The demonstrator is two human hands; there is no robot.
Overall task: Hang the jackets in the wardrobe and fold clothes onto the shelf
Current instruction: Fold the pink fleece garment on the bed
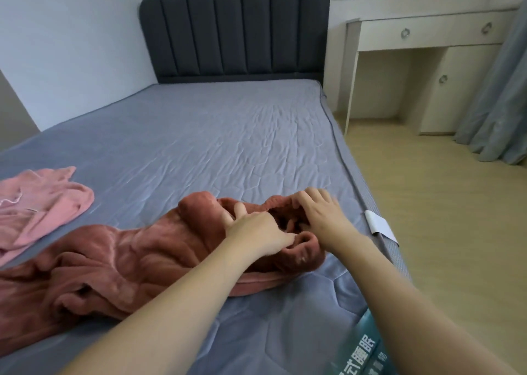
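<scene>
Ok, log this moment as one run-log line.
step: arranging rust fleece garment on bed | left hand: grips fabric | right hand: grips fabric edge | pink garment: untouched

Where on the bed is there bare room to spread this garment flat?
Bare mattress runs from the headboard down to the rust-red garment. The near left is crowded: the pink garment lies there, and both hands, left and right, work the rust-red garment.

Only readable print I see: large white Chinese characters on teal-blue plastic mattress wrapper label, bottom right of frame, at near corner of bed. I make out "睡眠"; characters before it cut off by frame edge. Smaller line beneath too blurred for me to read. White tag on mattress edge, right of centre: blank.
</scene>
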